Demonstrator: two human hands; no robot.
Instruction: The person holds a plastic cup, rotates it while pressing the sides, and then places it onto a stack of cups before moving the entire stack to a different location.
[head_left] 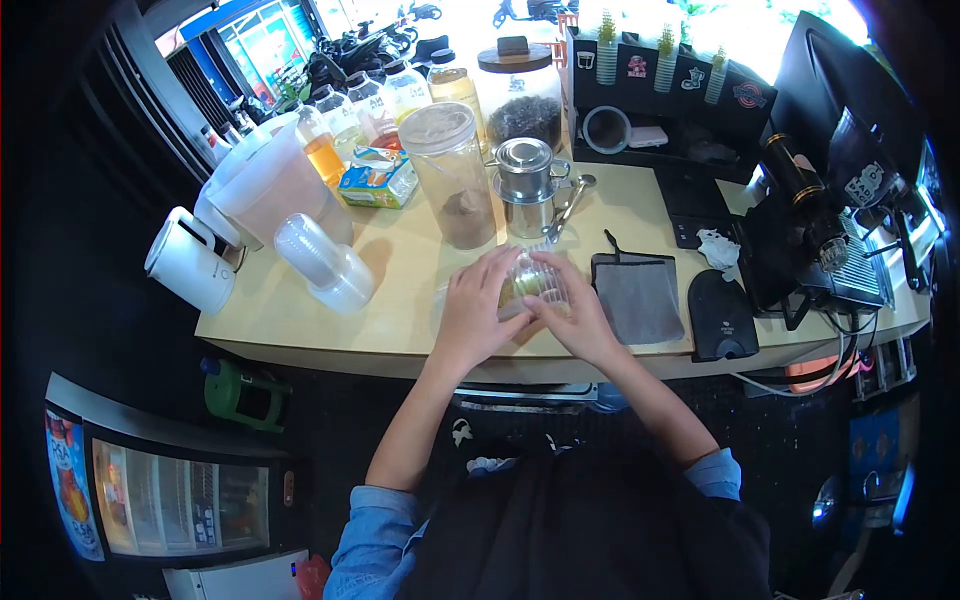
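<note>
Between my two hands, near the counter's front edge, is a clear ribbed cup (537, 272) with something yellow-green showing through its side. My left hand (476, 312) wraps round its left side, and my right hand (577, 318) grips the right side, thumbs close together in front. Just behind the cup stand a metal drip coffee filter (525, 172) on a small metal pitcher (529, 217) and a long spoon (571, 208). A tall clear canister (447, 180) holds brown powder. To the right of my right hand lies a grey mesh pouch (637, 298).
On the left of the counter (400, 335) are a white kettle (190, 262), a large translucent pitcher (270, 180) and stacked plastic cups (325, 262). Bottles (408, 88) and a big lidded jar (520, 100) line the back. A black coffee machine (815, 250) occupies the right.
</note>
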